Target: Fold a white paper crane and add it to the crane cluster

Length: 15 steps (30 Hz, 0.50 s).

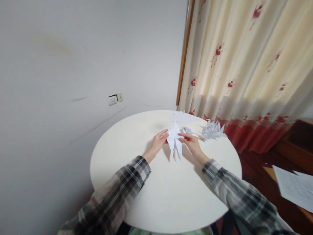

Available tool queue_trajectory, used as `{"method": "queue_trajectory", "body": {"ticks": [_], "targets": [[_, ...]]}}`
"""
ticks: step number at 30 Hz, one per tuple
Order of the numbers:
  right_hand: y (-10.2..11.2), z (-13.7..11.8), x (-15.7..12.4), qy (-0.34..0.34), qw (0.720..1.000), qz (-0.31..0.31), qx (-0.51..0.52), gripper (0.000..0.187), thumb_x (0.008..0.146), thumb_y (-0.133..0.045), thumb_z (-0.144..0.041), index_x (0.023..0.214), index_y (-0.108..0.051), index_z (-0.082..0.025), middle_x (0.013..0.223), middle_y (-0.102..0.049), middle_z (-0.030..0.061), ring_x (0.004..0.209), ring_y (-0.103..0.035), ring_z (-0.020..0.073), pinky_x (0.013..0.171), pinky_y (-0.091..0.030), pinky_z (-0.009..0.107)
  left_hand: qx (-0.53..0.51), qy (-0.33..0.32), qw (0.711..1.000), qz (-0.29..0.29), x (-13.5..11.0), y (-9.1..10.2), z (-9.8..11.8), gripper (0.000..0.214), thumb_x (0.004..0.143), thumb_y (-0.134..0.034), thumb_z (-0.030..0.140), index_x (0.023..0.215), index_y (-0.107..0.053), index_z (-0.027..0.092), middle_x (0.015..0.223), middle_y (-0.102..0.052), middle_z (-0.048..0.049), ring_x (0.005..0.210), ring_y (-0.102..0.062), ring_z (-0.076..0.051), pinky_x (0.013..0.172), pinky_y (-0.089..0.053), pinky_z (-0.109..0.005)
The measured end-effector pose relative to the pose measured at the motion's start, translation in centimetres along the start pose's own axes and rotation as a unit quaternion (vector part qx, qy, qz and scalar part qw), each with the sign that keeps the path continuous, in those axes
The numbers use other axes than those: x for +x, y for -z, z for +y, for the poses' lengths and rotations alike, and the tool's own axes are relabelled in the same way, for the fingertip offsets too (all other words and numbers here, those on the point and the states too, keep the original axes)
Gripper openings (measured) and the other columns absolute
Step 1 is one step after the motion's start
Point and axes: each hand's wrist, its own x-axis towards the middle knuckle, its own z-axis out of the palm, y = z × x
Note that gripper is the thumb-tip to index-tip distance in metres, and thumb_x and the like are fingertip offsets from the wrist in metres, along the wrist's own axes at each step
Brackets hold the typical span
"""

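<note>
A white folded paper figure (pixel 175 141) with two pointed flaps hanging down is held just above the round white table (pixel 137 182). My left hand (pixel 159 141) pinches its left side. My right hand (pixel 190 142) pinches its right side. Both arms wear plaid sleeves. Beside my right hand lies a small folded paper piece (pixel 187 130).
A pile of folded white paper figures (pixel 212 130) sits at the table's right rear, flat white sheets (pixel 182 117) at the back edge. A flowered curtain (pixel 244 65) hangs behind. A wall socket (pixel 114 98) is on the left wall. Papers (pixel 294 189) lie on a wooden surface at the right.
</note>
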Motion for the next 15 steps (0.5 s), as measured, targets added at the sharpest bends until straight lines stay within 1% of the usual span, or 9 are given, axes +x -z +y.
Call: {"method": "queue_trajectory", "body": {"ticks": [2,4,5,6,8,10,11,13,15], "targets": [[0.1,0.4,0.1,-0.017,0.999,0.010,0.041,0.024,0.062,-0.070,-0.032,0.085,-0.072,-0.023,0.087,-0.069,0.0045,0.072,-0.059,0.0172,0.072,-0.045,0.034,-0.029,0.011,0.999,0.020,-0.1,0.1,-0.3,0.043,0.071,-0.065,0.039,0.104,-0.058,0.012,0.081,-0.067,-0.0068,0.068,-0.061,-0.013,0.067,-0.048,-0.026],[0.2,0.8,0.2,-0.038,0.996,0.013,0.079,0.029,0.061,-0.071,-0.034,0.087,-0.071,-0.023,0.091,-0.069,0.0056,0.075,-0.061,0.0180,0.074,-0.046,0.036,-0.046,0.035,0.998,0.037,-0.3,0.1,-0.6,0.037,0.073,-0.064,0.041,0.098,-0.058,0.013,0.091,-0.065,-0.0091,0.075,-0.062,-0.013,0.069,-0.047,-0.025],[0.2,0.9,0.2,-0.048,0.994,0.013,0.095,0.031,0.060,-0.071,-0.036,0.088,-0.070,-0.022,0.092,-0.069,0.0060,0.075,-0.061,0.0183,0.073,-0.047,0.036,-0.053,0.052,0.997,0.033,-0.3,0.1,-0.7,0.036,0.073,-0.064,0.041,0.095,-0.058,0.014,0.094,-0.065,-0.0097,0.077,-0.061,-0.013,0.070,-0.047,-0.024],[0.2,1.0,0.2,-0.058,0.992,0.009,0.107,0.032,0.058,-0.072,-0.036,0.087,-0.070,-0.022,0.092,-0.069,0.0061,0.075,-0.062,0.0185,0.073,-0.047,0.036,-0.061,0.070,0.995,0.020,-0.4,0.1,-0.8,0.035,0.073,-0.065,0.041,0.093,-0.058,0.014,0.096,-0.064,-0.0099,0.077,-0.061,-0.013,0.069,-0.047,-0.024],[0.1,1.1,0.2,-0.074,0.989,-0.003,0.127,0.034,0.056,-0.074,-0.037,0.086,-0.070,-0.022,0.089,-0.069,0.0056,0.074,-0.062,0.0182,0.072,-0.048,0.035,-0.076,0.095,0.992,-0.033,-0.7,0.0,-0.7,0.035,0.071,-0.066,0.042,0.091,-0.059,0.015,0.096,-0.064,-0.0094,0.076,-0.060,-0.013,0.070,-0.047,-0.025],[0.0,1.1,0.0,-0.084,0.987,-0.021,0.137,0.035,0.055,-0.075,-0.036,0.087,-0.069,-0.023,0.087,-0.069,0.0048,0.073,-0.062,0.0177,0.072,-0.049,0.035,-0.074,0.100,0.989,-0.085,-1.0,-0.2,-0.6,0.035,0.068,-0.070,0.039,0.091,-0.060,0.014,0.094,-0.064,-0.0086,0.075,-0.060,-0.013,0.070,-0.047,-0.025],[-0.1,1.1,-0.1,-0.088,0.986,-0.029,0.137,0.035,0.056,-0.075,-0.037,0.087,-0.068,-0.023,0.086,-0.069,0.0047,0.073,-0.062,0.0176,0.073,-0.049,0.034,-0.065,0.099,0.988,-0.096,-1.1,-0.3,-0.5,0.035,0.066,-0.072,0.036,0.091,-0.060,0.013,0.093,-0.064,-0.0083,0.075,-0.060,-0.013,0.070,-0.047,-0.025],[-0.2,0.9,-0.3,-0.092,0.986,-0.041,0.132,0.033,0.059,-0.073,-0.039,0.087,-0.068,-0.022,0.087,-0.069,0.0053,0.076,-0.063,0.0180,0.074,-0.050,0.034,-0.042,0.097,0.991,-0.085,-1.2,-0.4,-0.4,0.036,0.063,-0.075,0.030,0.091,-0.060,0.012,0.091,-0.065,-0.0082,0.076,-0.060,-0.014,0.069,-0.047,-0.025],[-0.4,0.9,-0.4,-0.094,0.986,-0.042,0.133,0.030,0.064,-0.069,-0.044,0.084,-0.068,-0.022,0.091,-0.069,0.0062,0.081,-0.063,0.0190,0.076,-0.050,0.035,-0.032,0.094,0.994,-0.056,-1.2,-0.4,-0.4,0.036,0.062,-0.075,0.026,0.091,-0.060,0.011,0.091,-0.066,-0.0088,0.077,-0.060,-0.015,0.070,-0.047,-0.026]]}}
